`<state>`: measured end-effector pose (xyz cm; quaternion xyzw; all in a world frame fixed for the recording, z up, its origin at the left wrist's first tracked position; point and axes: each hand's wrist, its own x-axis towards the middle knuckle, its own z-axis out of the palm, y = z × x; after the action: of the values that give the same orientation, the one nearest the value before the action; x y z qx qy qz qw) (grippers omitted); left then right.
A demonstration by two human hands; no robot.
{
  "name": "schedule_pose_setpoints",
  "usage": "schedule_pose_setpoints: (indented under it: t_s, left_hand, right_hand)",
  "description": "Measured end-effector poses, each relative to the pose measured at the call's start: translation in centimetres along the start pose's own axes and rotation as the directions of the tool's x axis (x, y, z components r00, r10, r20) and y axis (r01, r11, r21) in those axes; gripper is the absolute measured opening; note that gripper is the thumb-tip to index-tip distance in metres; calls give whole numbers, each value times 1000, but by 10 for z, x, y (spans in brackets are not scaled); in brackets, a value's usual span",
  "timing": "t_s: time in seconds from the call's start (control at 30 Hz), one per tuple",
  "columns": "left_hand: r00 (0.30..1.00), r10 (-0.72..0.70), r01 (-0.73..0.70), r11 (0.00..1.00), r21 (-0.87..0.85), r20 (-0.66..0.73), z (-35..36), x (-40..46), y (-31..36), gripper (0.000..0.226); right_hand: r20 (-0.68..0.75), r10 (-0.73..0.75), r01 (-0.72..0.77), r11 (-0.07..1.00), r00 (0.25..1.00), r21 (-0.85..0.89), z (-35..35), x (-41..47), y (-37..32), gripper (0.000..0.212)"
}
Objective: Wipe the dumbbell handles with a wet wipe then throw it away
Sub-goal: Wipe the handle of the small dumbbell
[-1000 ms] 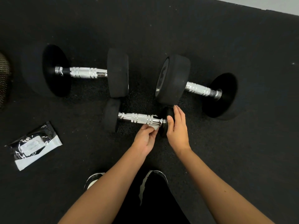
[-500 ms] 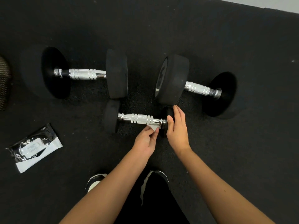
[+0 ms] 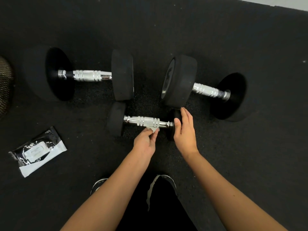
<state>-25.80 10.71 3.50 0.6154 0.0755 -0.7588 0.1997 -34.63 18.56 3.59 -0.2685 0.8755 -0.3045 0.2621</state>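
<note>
A small dumbbell with a chrome knurled handle (image 3: 145, 121) and black rubber ends lies on the black rubber floor (image 3: 233, 39), nearest the person. The left hand (image 3: 145, 143) pinches a crumpled white wet wipe (image 3: 153, 129) against the near side of that handle, right of its middle. The right hand (image 3: 185, 130) rests with straight fingers over the dumbbell's right-hand black end (image 3: 171, 129), steadying it; its fingertips reach the edge of a bigger weight behind. The 2 hands are close but apart.

Behind lie 2 larger black dumbbells with chrome handles: one to the left (image 3: 90, 75), lying level, and one to the right (image 3: 208, 90), angled, with its near disc just beside the small dumbbell's right end. A black-and-white foil pack of wipes (image 3: 38, 150) lies on the floor well to the left. The person's black-and-white shoes (image 3: 164, 180) show between the forearms.
</note>
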Motion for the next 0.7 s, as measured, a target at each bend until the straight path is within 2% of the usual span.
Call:
schedule_pose_setpoints:
  t_s: [0.1,0.37,0.43,0.47,0.5,0.53,0.57,0.6,0.63,0.67,0.7]
  left_hand:
    - [998,15,-17,999,-29,-53,4,2,2,18]
    - [997,17,-19,999,-32,-69,2,-22,4,10]
    - [993,110,-107,992,65,-39,3,-27,4,13]
    - [980,197,-194,969,152,-6,3,-30,4,16]
    - [945,325,-325,905,275,46,1,-31,6,18]
    - [858,492,-502,747,436,145,-2,-33,8,17]
    - [697,649,-677,457,577,305,-7,-34,13,15]
    - [497,717,-768,101,632,489,-13,-35,19,14]
    - [319,693,-762,-218,610,647,-18,-31,25,14]
    - [206,626,-701,-442,560,752,-22,-25,31,14]
    - [176,554,-628,-573,526,814,-24,-20,37,15]
  right_hand:
    - [6,1,-1,1000,1000,-1,0,0,0,49]
    - [4,8,-8,1000,1000,11,0,-1,0,49]
    - [1,5,-5,1000,1000,10,0,-1,-1,49]
    - [0,5,-5,1000,1000,7,-1,-1,-1,48]
    - [1,6,-6,1000,1000,5,-1,-1,-1,48]
    - [4,8,-8,1000,1000,5,-1,0,-1,49]
    - [6,10,-10,1000,1000,6,-2,0,-1,49]
    - [8,12,-12,1000,1000,7,-2,0,-1,49]
    - [9,12,-12,1000,1000,9,-2,-1,-2,49]
    - [10,12,-12,1000,1000,9,-1,-1,-2,49]
    - [9,12,-12,1000,1000,10,-1,-1,-2,49]
